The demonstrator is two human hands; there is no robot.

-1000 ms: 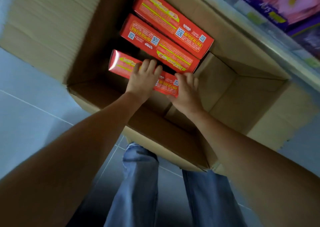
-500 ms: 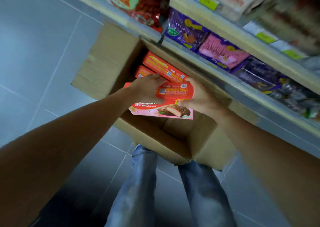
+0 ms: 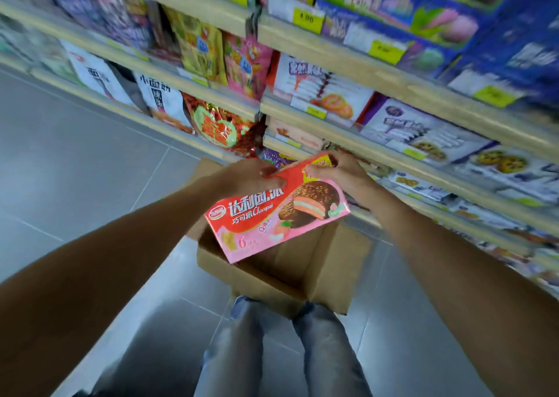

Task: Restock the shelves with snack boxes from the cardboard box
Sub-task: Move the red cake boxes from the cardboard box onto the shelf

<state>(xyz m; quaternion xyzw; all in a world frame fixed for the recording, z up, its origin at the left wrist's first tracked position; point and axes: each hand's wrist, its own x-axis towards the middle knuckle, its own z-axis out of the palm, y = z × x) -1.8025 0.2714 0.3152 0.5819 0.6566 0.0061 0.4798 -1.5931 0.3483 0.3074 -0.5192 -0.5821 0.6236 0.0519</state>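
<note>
Head view: your snack box [image 3: 272,212] hangs above the open cardboard box [image 3: 302,278], just before the lower shelves [image 3: 357,151]. Your left hand [image 3: 252,175] pinches its far long edge; your right hand [image 3: 337,171] grips the far right corner. Judge it light and stiff, glossy card that may slip, so take it by the edges. Its printed face tilts up toward you, and the long axis runs from lower left to upper right.
</note>
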